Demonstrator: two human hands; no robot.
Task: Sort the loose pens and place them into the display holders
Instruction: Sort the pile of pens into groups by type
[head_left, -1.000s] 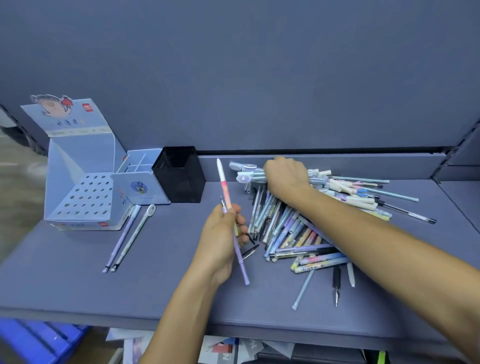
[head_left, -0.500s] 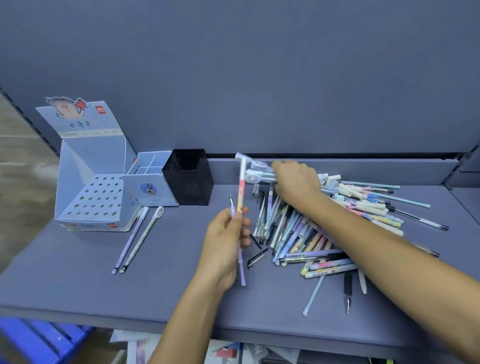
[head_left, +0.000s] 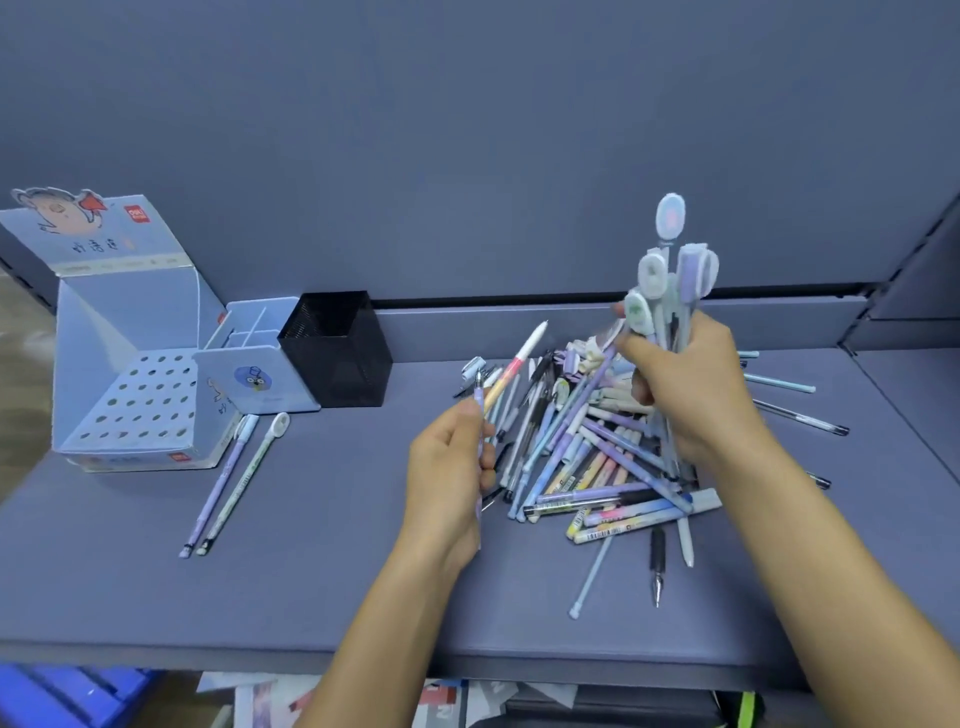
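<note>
A heap of loose pens (head_left: 587, 457) lies right of centre on the grey-blue shelf (head_left: 311, 571). My right hand (head_left: 696, 384) is shut on a bunch of pens with oval caps (head_left: 670, 265), held upright above the heap. My left hand (head_left: 447, 467) grips two pens: a pink-and-white pen (head_left: 514, 364) that points up to the right and a thin purple one (head_left: 478, 400). At the left stand the holders: a blue card display box with holes (head_left: 135, 410), a light blue divided holder (head_left: 249, 374) and a black mesh cup (head_left: 337, 353).
Two pens (head_left: 234, 478) lie side by side in front of the display box. A few single pens (head_left: 795, 415) lie to the right of the heap. A grey wall panel (head_left: 467, 156) backs the shelf. Below the front edge are a blue crate (head_left: 67, 696) and papers (head_left: 322, 701).
My right hand has lifted a bunch of oval-capped pens from the back of the heap and stood them upright. My left hand keeps its two pens, the pink one tilted further right.
</note>
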